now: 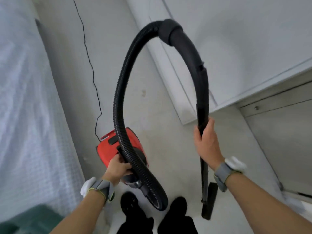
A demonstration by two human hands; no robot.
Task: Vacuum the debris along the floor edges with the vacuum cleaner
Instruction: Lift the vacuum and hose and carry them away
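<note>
Vacuum cleaner (109, 150), red, sits low ahead of the shoes (130, 205) with the left hand (118, 168) clasped on its top and the right hand (206, 142) gripping the wand (203, 105), and the looping hose (118, 92) or trailing cord (87, 53) could snag on this narrow pale floor (160, 119) between draped sheeting (25, 98) and white cabinets (253, 48).

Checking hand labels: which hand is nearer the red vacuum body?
Left. The left hand grips the red vacuum body at its top handle; the right hand holds the black wand off to the right, apart from it.
</note>
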